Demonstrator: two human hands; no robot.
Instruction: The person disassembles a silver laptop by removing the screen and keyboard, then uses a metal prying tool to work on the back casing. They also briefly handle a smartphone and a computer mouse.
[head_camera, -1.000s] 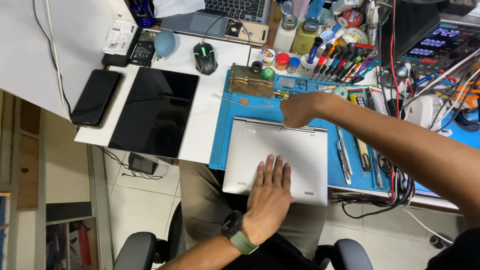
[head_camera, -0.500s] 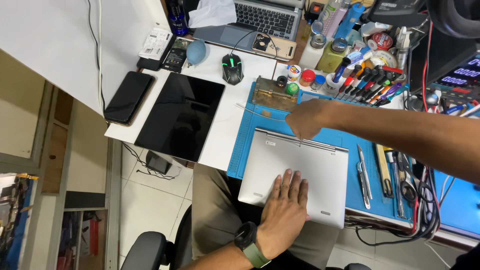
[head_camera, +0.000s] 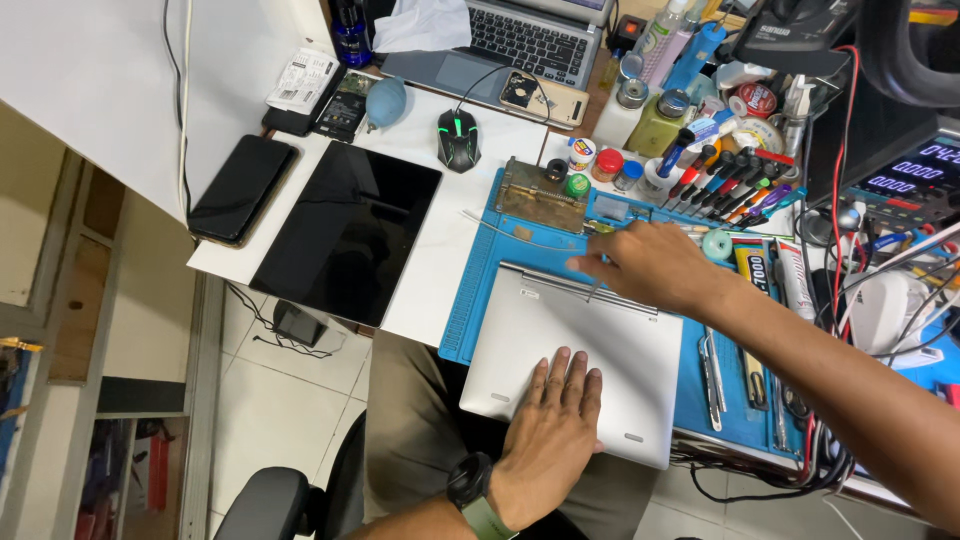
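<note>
a: what is on the far left of the desk?
b: a black phone (head_camera: 242, 188) lies flat, and just beside it a big black tablet (head_camera: 348, 230). both are on the white table (head_camera: 440, 270).

a: and next to them?
b: a black mouse (head_camera: 458, 137) with a green light, well apart from the hands. then comes a blue mat (head_camera: 478, 290).

a: where is the silver laptop (head_camera: 560, 340)?
b: it is shut and lies bottom side up on the blue mat, at the near edge of the table, right over the person's lap.

a: what does the left hand (head_camera: 553, 425) do?
b: it lies flat and open on the near part of the laptop, fingers spread, pressing down. it grips nothing.

a: and the right hand (head_camera: 650, 265)?
b: it reaches over the far edge of the laptop, by the hinge. its fingers are bent and the tips point down at that edge. i cannot tell if it pinches something small.

a: how would the laptop feel?
b: i think it is stiff, flat and a bit heavy. the smooth shell looks slippery. it could break if it drops, so hold it by both long sides.

a: what is on the right?
b: a row of screwdrivers (head_camera: 725, 180), and tools on the mat.
</note>
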